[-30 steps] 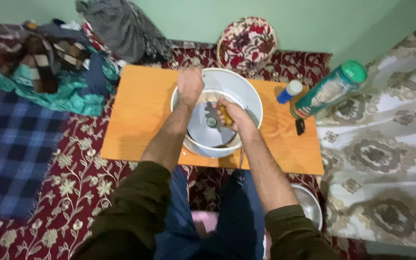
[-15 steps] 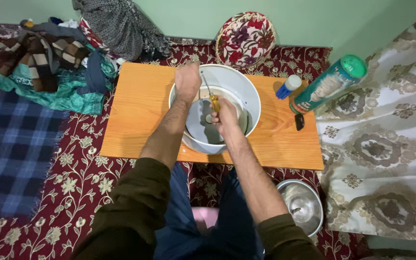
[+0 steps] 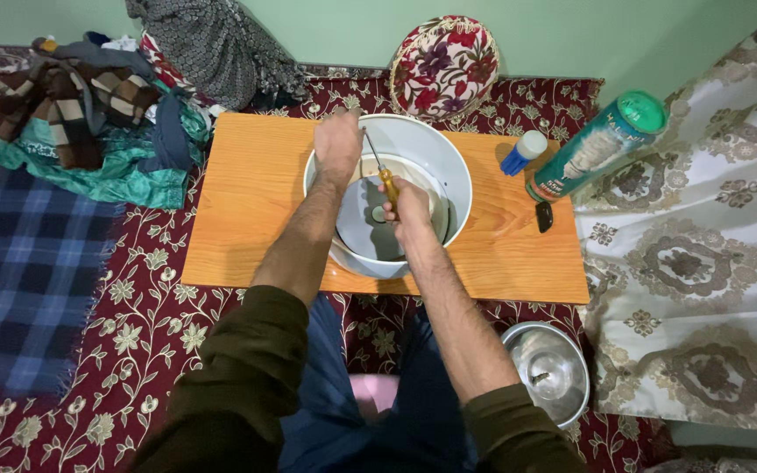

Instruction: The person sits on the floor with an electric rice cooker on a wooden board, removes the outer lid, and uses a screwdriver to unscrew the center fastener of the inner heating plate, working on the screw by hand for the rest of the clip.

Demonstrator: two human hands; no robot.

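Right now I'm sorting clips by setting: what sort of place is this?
Probably a home room, with work done at floor level: a patterned red carpet, a low wooden board bearing a white bowl, and piled clothes by the wall.

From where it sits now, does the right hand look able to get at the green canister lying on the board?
Probably yes: the right hand holds a screwdriver inside the white tub, and only the tub's rim and bare board lie before the green canister.

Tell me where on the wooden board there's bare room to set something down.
The widest bare patch on the board lies left of the white bowl, toward the clothes pile. A narrower strip runs along the near right edge. The far right is crowded: small bottle, green canister, dark object.
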